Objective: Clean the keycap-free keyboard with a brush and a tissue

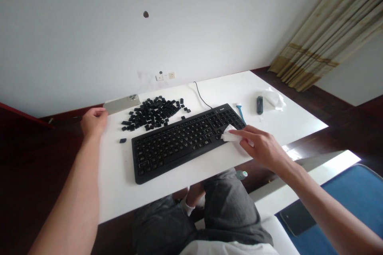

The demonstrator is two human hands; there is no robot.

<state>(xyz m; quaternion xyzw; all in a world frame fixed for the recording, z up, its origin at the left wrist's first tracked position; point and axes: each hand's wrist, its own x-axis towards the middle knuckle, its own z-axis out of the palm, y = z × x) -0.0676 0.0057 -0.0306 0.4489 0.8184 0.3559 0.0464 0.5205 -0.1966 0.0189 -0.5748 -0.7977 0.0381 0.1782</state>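
Note:
My right hand point(261, 143) grips a folded white tissue point(230, 134) and presses it to the right part of a black keyboard point(179, 143), near its front edge. The keyboard lies at a slant on the table, its keycaps off and the switch sockets bare. At the table's left edge, my left hand point(94, 121) has its fingers curled beside the near end of a grey phone point(121, 104); what they hold, if anything, is hidden. Behind the keyboard lies a heap of loose black keycaps point(154, 113), with a single keycap point(123, 140) apart at the left.
Beyond the keyboard's right end lie a blue-handled brush point(240, 113), a small black object point(259, 105) and crumpled white tissue or wrapping point(273, 99). A cable point(202, 96) runs back from the keyboard. At lower right, a dark phone point(296, 217) rests on a blue surface point(353, 203).

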